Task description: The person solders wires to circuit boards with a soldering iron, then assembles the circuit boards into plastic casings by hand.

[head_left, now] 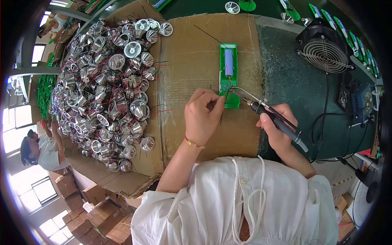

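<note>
A narrow green plastic housing [232, 105] lies lengthwise on the cardboard sheet in front of me. Inside it are a purple cylindrical battery [229, 63] and, nearer me, a small circuit board [225, 85] with thin wires. My left hand [202, 116] is closed, pinching a thin dark wire [221, 119] at the housing's left side by the board. My right hand [279, 128] grips a soldering iron [281, 125] with a thin metal feed tube [249, 93] along it. The iron's tip points at the board; whether it touches is too small to tell.
A cardboard box [141, 163] on the left is heaped with silvery reflector cups [116, 62] with red and black wires. A round fan [324, 51] stands back right, near a blue box-shaped unit [359, 108] with cables. Several green housings [328, 18] line the far edge.
</note>
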Demonstrator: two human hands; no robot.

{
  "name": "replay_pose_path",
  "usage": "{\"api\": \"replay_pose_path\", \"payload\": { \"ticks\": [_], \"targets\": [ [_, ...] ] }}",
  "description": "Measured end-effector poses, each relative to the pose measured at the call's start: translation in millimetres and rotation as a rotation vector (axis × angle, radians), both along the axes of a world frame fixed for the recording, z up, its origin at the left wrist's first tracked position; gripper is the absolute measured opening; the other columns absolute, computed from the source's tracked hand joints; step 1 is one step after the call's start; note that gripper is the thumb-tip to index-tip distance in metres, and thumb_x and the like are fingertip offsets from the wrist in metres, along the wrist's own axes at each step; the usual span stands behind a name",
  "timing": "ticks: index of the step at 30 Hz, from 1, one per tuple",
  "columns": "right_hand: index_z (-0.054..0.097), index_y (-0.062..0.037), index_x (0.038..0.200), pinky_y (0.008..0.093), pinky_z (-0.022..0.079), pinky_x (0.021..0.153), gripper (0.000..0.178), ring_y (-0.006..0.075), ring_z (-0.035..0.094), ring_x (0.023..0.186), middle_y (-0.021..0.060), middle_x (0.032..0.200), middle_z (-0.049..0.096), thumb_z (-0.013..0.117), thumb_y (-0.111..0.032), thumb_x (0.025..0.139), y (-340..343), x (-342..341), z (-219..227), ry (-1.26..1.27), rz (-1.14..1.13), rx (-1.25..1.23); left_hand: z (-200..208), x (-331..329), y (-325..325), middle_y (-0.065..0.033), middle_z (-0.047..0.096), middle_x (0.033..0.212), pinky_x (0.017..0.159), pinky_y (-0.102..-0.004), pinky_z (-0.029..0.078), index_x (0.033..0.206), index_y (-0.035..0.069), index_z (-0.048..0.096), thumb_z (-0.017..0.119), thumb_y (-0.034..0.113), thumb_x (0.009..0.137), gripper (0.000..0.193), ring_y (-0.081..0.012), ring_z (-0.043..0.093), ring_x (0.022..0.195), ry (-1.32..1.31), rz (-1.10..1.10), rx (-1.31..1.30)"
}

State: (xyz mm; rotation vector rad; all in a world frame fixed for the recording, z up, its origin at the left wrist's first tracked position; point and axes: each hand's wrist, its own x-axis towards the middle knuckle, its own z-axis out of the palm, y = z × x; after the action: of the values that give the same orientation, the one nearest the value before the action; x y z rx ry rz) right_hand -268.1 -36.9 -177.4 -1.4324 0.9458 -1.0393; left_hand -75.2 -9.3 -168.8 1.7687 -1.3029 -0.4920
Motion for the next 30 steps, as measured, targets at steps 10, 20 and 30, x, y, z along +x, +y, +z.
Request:
{"api": "replay_pose_path", "payload": {
  "ticks": [10, 20, 30],
  "targets": [
    [0.046, 0.0025, 0.089, 0.0238, 0.048, 0.052, 0.017, 0.0128, 0.058, 0.057, 0.0108, 0.069, 0.059, 0.060, -0.004, 0.081, -0.3, -4.6, 1.0, -0.173, -0.076, 0.020, -0.2, 0.7, -2.2, -0.0097, 0.059, 0.074, 0.051, -0.0269, 0.045, 0.068, -0.001, 0.060, 0.065, 0.005, 0.072, 0.009, -0.0172, 0.057, 0.055, 0.017, 0.002, -0.001],
    [0.046, 0.0027, 0.088, 0.0233, 0.047, 0.050, 0.017, 0.0125, 0.057, 0.055, 0.0105, 0.068, 0.058, 0.059, -0.004, 0.081, 0.8, -6.4, 0.3, -0.180, -0.065, 0.056, 4.0, 1.4, -0.7, -0.0093, 0.060, 0.075, 0.052, -0.0252, 0.046, 0.071, -0.002, 0.063, 0.066, 0.005, 0.071, 0.007, -0.0156, 0.058, 0.057, 0.005, 0.011, 0.028],
    [0.045, 0.0020, 0.090, 0.0244, 0.047, 0.051, 0.015, 0.0131, 0.056, 0.054, 0.0095, 0.067, 0.055, 0.057, -0.004, 0.082, 1.7, -5.5, 4.3, -0.190, -0.049, 0.121, 13.0, 2.2, -1.5, -0.0139, 0.058, 0.108, 0.063, -0.0244, 0.050, 0.088, -0.001, 0.065, 0.063, 0.000, 0.075, 0.013, -0.0124, 0.062, 0.074, 0.485, 0.185, -0.130]
  ]
}}
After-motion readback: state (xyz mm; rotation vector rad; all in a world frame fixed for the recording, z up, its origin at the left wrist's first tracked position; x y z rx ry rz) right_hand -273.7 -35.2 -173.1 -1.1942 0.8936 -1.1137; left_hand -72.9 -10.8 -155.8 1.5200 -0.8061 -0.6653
